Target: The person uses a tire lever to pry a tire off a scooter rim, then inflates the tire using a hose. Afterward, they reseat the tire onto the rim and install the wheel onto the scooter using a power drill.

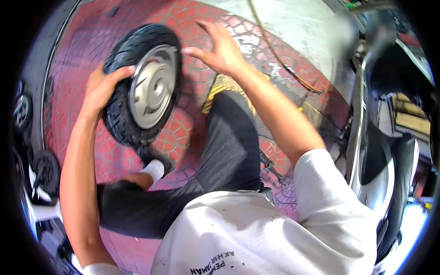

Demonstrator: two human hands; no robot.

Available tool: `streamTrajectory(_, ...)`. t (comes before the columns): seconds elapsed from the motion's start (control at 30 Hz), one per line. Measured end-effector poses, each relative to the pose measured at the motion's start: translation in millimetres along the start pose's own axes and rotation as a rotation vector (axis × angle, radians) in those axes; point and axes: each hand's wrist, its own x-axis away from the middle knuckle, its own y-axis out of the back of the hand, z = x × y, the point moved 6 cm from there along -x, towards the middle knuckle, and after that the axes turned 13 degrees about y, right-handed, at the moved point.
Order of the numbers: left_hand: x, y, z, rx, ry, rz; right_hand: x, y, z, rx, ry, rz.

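A small scooter wheel stands upright on red patterned paving: a black tyre (120, 117) around a silver rim (152, 85). My left hand (104, 87) grips the tyre's left edge near the top. To the right of the wheel, my right hand (219, 48) hovers with fingers spread, apart from the tyre and holding nothing. My leg in dark trousers (229, 142) stretches forward below the wheel. A dark shoe with a white sock (155, 167) rests against the tyre's lower edge.
A silver and black scooter body (382, 156) stands on the right. More scooter wheels (46, 172) sit at the left edge. A yellow hose (275, 55) runs across the paving beyond my right arm. A yellow striped object (220, 87) lies behind my knee.
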Motion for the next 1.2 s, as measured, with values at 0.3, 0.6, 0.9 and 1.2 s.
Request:
streamTrajectory(0.3, 0.4, -12.3, 18.7, 0.421, 0.133, 0.03, 441.3, 115.0, -146.1, -0.126, -1.653, -0.727)
streamTrajectory(0.6, -0.5, -18.1, 14.3, 0.357, 0.087, 0.0, 450.6, 167.4, -248.8, -0.246, -1.696, -1.175)
streamTrajectory(0.9, 9.7, -30.0, 3.1, 0.319, 0.094, -0.043, 470.7, 166.9, -315.9, -0.26, -1.773, -1.129)
streamTrajectory(1.2, 15.8, -16.3, 5.9, 0.208, 0.099, -0.282, 503.0, 170.7, -369.9, -0.628, -1.68, -1.176)
